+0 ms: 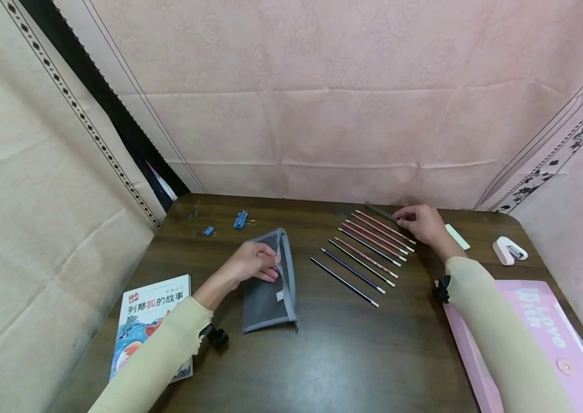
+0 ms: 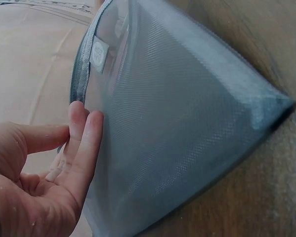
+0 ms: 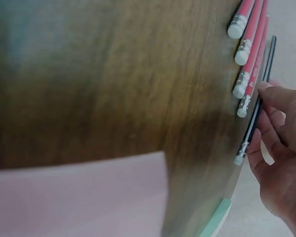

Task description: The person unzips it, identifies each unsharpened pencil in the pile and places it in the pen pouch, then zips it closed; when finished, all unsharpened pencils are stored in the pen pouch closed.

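Observation:
My left hand [image 1: 252, 263] pinches the upper edge of a grey mesh zip pouch [image 1: 262, 307], near its zipper. In the left wrist view the pouch [image 2: 177, 113] stands partly gaping, with a small white label inside the rim. My right hand [image 1: 423, 225] is at the far end of a row of pencils, and its thumb and fingers pinch a dark pencil [image 3: 270, 59] with a white eraser. Next to it lie several red pencils [image 3: 249, 44]. Nearer me in the row are darker pencils, such as a dark blue one [image 1: 353, 271] and a black one [image 1: 345, 283].
Two blue binder clips, one larger [image 1: 241, 219] and one small [image 1: 208, 230], lie at the back left. A picture-covered book [image 1: 154, 298] is under my left forearm. On the right are a pale green eraser [image 1: 457, 236], a white-and-pink gadget [image 1: 509, 250] and a pink folder [image 1: 533, 332].

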Action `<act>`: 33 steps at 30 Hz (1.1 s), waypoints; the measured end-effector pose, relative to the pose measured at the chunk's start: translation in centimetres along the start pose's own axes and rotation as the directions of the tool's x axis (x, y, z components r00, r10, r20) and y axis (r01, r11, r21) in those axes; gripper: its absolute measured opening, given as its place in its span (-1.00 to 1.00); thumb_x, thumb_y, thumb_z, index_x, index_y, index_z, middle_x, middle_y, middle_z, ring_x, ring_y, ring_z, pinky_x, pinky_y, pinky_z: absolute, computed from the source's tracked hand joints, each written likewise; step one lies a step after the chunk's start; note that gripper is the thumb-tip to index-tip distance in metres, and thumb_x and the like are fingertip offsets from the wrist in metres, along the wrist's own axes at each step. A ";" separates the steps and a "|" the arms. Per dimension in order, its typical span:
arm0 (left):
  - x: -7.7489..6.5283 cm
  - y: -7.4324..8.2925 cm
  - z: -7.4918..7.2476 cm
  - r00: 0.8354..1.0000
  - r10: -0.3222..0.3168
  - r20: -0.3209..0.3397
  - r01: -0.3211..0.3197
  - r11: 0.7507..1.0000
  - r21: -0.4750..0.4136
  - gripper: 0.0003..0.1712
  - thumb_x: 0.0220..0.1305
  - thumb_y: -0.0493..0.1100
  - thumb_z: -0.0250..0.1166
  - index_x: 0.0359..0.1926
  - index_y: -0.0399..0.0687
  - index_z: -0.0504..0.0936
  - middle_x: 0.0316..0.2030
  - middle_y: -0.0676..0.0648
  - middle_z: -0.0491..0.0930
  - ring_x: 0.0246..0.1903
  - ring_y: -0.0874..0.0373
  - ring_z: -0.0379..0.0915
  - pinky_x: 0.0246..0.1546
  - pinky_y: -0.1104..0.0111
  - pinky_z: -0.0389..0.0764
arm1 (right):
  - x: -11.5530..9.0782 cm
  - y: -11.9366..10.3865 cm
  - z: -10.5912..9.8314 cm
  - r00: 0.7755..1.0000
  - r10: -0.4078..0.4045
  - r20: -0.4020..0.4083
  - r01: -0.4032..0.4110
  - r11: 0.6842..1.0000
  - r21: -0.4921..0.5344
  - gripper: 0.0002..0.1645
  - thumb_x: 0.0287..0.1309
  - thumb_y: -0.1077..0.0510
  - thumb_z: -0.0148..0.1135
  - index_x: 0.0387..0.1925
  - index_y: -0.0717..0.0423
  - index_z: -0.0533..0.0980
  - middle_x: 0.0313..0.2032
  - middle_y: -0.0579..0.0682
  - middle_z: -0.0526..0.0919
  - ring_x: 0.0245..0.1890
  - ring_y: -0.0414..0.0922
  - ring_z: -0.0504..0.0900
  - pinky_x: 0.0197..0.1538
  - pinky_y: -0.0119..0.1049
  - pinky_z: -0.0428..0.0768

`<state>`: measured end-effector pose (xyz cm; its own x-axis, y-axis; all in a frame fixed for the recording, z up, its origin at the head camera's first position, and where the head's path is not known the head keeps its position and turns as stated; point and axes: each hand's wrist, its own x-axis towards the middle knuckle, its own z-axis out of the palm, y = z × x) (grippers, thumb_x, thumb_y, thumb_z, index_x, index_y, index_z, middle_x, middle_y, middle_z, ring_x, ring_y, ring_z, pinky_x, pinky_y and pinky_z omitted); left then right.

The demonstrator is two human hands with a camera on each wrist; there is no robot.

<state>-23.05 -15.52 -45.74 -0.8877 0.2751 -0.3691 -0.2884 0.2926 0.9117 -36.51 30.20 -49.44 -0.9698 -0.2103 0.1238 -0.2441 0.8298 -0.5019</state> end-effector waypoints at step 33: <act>-0.6 0.5 0.3 0.998 0.055 -0.019 -0.054 0.998 0.007 -0.73 0.30 -0.19 0.25 -0.08 -0.27 0.49 -0.33 -0.19 0.70 -0.35 -0.01 0.69 -0.24 0.15 0.75 | -6.8 -17.5 2.1 0.990 -0.137 0.025 0.080 0.708 0.702 -0.73 0.17 0.32 0.24 -0.09 0.36 0.49 -0.27 0.28 0.61 -0.39 0.10 0.65 -0.43 -0.14 0.73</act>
<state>-22.57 -15.28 -45.11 -0.9088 0.2731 -0.3153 -0.2370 0.2839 0.9291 -25.65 16.06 -43.28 -0.9268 -0.3347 0.1702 -0.2487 0.2078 -0.9460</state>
